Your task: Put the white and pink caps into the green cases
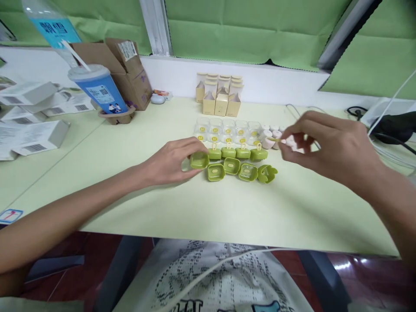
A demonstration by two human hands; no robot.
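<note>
My left hand (182,160) pinches a small green square cup (199,160) at the left end of two rows of green parts. In the back row stand several green pieces with yellow loops (228,152); in front lie open green cups (216,172) and a green petal-shaped piece (267,173). My right hand (320,138) is raised at the right, its fingertips closed on a small thin yellowish piece (274,139). Behind the green parts are clear containers with yellow face marks (228,130). Pale pink round pieces (267,141) stand beside them, partly hidden by my right hand.
Small cardboard boxes (221,102) stand open by the wall. At the left are white boxes (42,138), a blue cup (105,93) in a cardboard holder, a brown box (131,78) and a bottle (53,30). Cables and a black object (394,128) lie at the right.
</note>
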